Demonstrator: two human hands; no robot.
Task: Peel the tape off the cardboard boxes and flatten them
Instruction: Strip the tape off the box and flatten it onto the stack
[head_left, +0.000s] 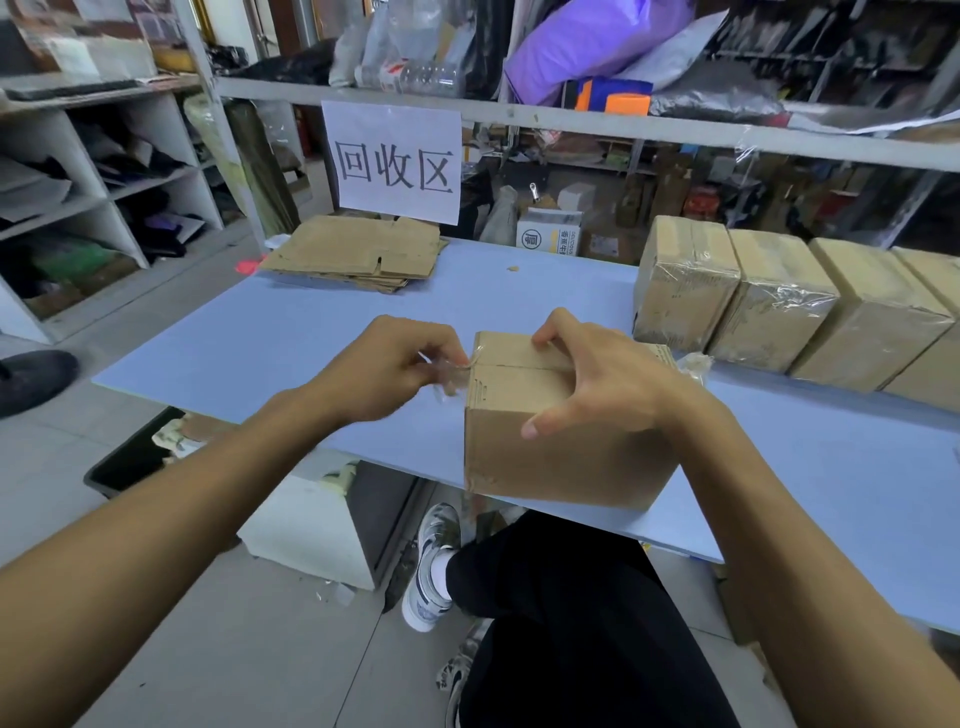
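Observation:
A small brown cardboard box (524, 447) stands at the near edge of the blue table (291, 338). My right hand (602, 379) grips it from above, fingers over the top flaps and thumb on the front face. At the box's upper left corner, my left hand (389, 366) pinches a strip of clear tape (449, 371) that is partly lifted off the top seam. A crumpled bit of clear tape (693, 364) lies just right of the box.
Several taped boxes (769, 306) stand in a row at the right of the table. A stack of flattened cardboard (358, 252) lies at the far left under a paper sign (392, 161). A black bin (140, 454) sits on the floor at the left.

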